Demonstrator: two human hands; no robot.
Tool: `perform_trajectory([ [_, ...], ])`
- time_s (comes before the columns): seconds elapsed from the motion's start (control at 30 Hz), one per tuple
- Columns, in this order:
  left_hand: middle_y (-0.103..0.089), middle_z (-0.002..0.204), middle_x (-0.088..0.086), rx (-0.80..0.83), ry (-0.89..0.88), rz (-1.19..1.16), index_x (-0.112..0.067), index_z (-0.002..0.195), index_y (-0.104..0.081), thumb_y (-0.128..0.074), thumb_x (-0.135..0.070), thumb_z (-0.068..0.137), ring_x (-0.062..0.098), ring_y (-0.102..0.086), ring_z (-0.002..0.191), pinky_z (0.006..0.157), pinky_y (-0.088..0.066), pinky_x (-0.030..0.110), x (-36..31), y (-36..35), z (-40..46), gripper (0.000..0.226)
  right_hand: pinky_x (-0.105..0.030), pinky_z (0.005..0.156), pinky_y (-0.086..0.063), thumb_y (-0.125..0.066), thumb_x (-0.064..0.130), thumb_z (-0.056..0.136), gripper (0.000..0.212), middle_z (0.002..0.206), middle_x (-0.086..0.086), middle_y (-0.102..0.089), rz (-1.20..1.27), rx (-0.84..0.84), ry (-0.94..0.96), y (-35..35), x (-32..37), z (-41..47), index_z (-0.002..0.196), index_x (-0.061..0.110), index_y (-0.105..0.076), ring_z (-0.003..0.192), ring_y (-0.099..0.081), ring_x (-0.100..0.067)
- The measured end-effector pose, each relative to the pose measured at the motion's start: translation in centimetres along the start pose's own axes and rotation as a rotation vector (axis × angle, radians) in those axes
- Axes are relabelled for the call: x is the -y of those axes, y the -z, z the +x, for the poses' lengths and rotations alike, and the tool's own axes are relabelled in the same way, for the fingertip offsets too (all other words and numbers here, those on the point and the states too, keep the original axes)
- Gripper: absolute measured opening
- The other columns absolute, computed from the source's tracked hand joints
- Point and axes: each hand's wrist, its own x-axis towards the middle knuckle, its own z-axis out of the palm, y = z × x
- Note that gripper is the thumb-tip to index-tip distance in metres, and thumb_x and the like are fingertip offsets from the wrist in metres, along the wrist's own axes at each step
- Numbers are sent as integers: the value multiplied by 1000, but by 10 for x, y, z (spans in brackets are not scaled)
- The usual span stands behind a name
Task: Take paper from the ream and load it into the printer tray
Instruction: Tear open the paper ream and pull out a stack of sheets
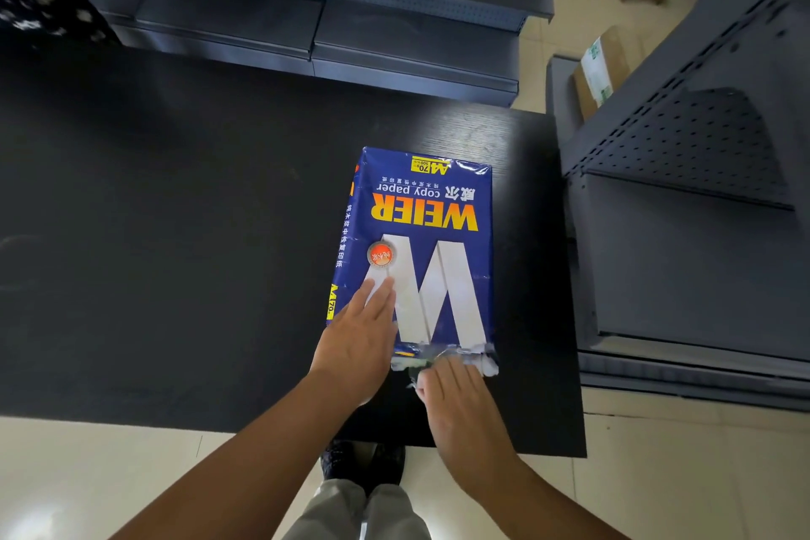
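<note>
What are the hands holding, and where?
The left hand lies flat on the blue ream, gripping nothing. The right hand is at the wrapper's torn near end; its fingers are hidden.

My arms are bare from the bottom edge of the view up to the wrists; no sleeve, watch or band shows on either one. My left hand (pixel 357 346) is bare too, no ring or glove that I can see. My right hand (pixel 456 401) is the same, though it is a little blurred. Below, I wear light grey trousers (pixel 350 513), with a pale strip down the inner edge of the right leg. My shoes (pixel 361 458) are dark, black as far as I can tell, with laces hard to make out.
</note>
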Motion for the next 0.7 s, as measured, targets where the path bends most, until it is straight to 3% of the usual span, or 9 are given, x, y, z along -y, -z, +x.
perform_trajectory([
  [0.1,-3,163,13,-23,-44,59,-18,148,-31,-53,-37,97,36,9,148,118,-24,47,-7,-5,-9,59,-34,63,-53,-80,17,78,19,71,-3,-58,56,-15,14,1,1,-13,79,15,-61,66,-58,-19],
  [0.27,-12,164,3,-178,82,-157,-14,153,-14,-32,-51,100,24,-4,150,117,-23,40,-14,-20,-24,68,-33,56,-46,-58,5,86,15,69,-2,-49,78,-18,50,-7,-1,-27,76,16,-52,61,-48,-20],
  [0.47,-2,165,6,-149,87,-81,-12,153,4,-38,-57,95,26,3,150,118,-7,41,-13,-37,-28,85,-32,59,-46,-72,12,85,15,70,1,-56,196,60,91,-12,0,-31,78,18,-61,65,-49,-18],
  [0.53,-4,165,7,-169,85,-58,-10,154,1,-39,-56,95,27,0,150,116,-4,40,-13,-37,-29,84,-28,62,-46,-68,13,89,12,72,4,-58,407,12,-44,-1,-4,-32,79,19,-64,68,-50,-13],
  [0.63,-8,164,8,-169,85,-30,-10,154,-3,-42,-57,94,28,-3,150,114,-6,40,-14,-38,-28,85,-18,68,-50,-66,18,93,4,81,9,-63,762,-119,-473,14,-19,-29,91,21,-67,76,-60,-6],
  [0.7,-13,164,7,-151,104,-47,-12,153,-4,-45,-58,92,28,-6,150,113,-9,40,-13,-38,-27,87,-18,67,-54,-65,21,94,6,85,8,-67,837,-174,-706,12,-29,-23,99,22,-68,79,-65,-7],
])
